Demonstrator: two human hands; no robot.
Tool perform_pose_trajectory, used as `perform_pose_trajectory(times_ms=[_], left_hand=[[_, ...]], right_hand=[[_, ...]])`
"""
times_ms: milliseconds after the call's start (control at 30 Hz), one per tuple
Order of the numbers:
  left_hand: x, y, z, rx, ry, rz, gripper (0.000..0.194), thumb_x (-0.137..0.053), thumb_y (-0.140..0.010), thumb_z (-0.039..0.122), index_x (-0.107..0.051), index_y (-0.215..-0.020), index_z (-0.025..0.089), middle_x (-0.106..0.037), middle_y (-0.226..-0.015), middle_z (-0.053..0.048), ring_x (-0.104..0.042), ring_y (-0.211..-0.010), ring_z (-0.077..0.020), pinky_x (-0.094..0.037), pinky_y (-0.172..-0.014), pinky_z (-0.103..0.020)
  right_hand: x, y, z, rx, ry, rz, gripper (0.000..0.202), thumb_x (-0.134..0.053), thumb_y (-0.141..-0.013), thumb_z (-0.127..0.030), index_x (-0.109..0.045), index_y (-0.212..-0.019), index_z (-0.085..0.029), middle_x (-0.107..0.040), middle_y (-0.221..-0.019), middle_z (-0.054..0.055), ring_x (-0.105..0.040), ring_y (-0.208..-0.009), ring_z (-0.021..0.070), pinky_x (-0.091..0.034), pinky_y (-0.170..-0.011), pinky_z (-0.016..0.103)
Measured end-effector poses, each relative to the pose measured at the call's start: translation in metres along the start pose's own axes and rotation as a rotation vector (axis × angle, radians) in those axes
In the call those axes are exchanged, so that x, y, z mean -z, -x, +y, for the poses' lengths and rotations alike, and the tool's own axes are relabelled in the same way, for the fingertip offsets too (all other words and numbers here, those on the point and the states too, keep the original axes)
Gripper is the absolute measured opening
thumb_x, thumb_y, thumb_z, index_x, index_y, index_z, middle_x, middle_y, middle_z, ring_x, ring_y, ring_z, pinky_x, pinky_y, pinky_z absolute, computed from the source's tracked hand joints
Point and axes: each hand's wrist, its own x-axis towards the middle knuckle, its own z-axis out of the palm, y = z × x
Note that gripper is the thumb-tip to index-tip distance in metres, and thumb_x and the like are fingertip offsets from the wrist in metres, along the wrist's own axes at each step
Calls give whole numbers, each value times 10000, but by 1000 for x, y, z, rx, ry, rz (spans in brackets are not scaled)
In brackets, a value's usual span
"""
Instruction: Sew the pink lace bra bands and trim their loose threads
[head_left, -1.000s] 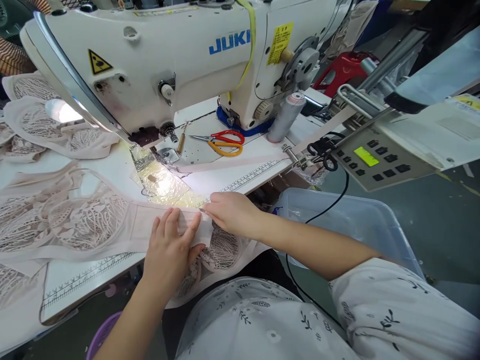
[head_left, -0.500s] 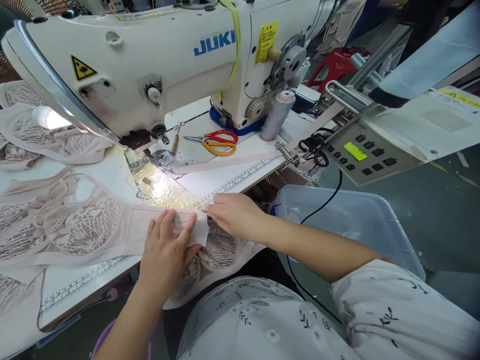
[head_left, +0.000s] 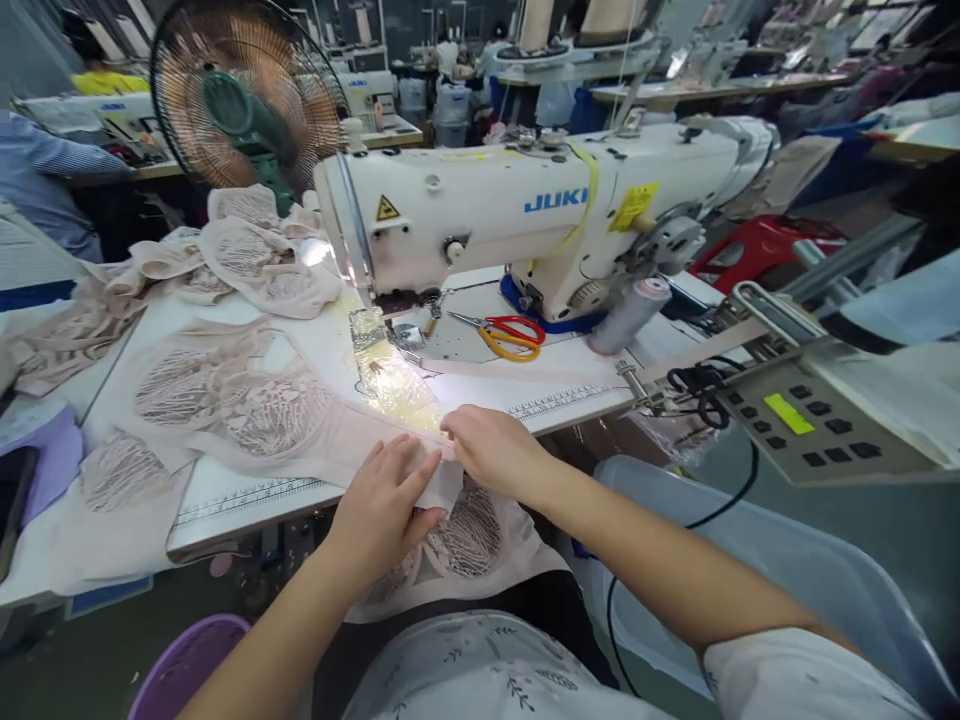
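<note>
A pale pink lace bra (head_left: 277, 415) lies across the white sewing table, its side band stretching toward me. My left hand (head_left: 390, 500) rests flat on that band with its fingers apart, pressing it down near the table's front edge. My right hand (head_left: 499, 450) is closed at the band's end, thumb and fingertips pinched together; what they pinch is too small to make out. Below both hands, another lace bra piece (head_left: 465, 535) hangs over the edge onto my lap. Beyond the hands stands a white sewing machine (head_left: 465, 210), its lamp lighting a shiny taped patch (head_left: 401, 385).
Scissors with red and orange handles (head_left: 502, 335) and a grey thread cone (head_left: 630, 315) are by the machine. A control box (head_left: 810, 420) juts in at right, above a clear plastic bin (head_left: 750, 560). More bras (head_left: 255, 260) are piled at left, before a fan (head_left: 247, 100).
The view has tilted up and pulled back, bringing in the fan and the room behind. My right hand has shifted slightly over the band's end; my left hand stays on the band.
</note>
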Motion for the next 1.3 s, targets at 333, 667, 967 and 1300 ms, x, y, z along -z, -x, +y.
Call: perform_pose_trajectory(times_ms=[333, 667, 967, 1300], left_hand=[[-2, 17, -46, 421, -231, 79, 375, -425, -888, 279, -600, -1194, 153, -556, -1276, -209, -489, -1208, -365, -392, -961, -588], [1, 24, -41, 416, -253, 9, 389, -424, -897, 299, -581, -1245, 229, -540, -1317, -181, -469, -1238, -359, -368, -985, -562], [1, 26, -40, 416, -249, 15, 385, -432, -897, 298, -582, -1245, 233, -545, -1314, -177, -471, -1237, -364, -379, -983, -563], [8, 32, -38, 400, -277, -89, 388, -411, -909, 310, -569, -1261, 265, -510, -1358, -155, -437, -1266, -366, -370, -1006, -546]], right_hand=[[-13, -73, -66, 122, 231, 24, 214, -465, -829, -94, -676, -841, -127, -658, -885, 143, -629, -838, 225, -452, -652, 284], [-4, -86, -60, 132, 324, -42, 214, -506, -773, -73, -698, -849, -126, -679, -834, 146, -658, -767, 224, -466, -584, 271], [-7, -86, -64, 172, 366, 26, 226, -470, -794, -76, -689, -805, -128, -666, -836, 126, -630, -812, 216, -418, -609, 271], [0, -114, -40, -60, 392, 158, 207, -458, -806, -105, -643, -883, -159, -641, -905, 97, -586, -787, 193, -345, -570, 256]])
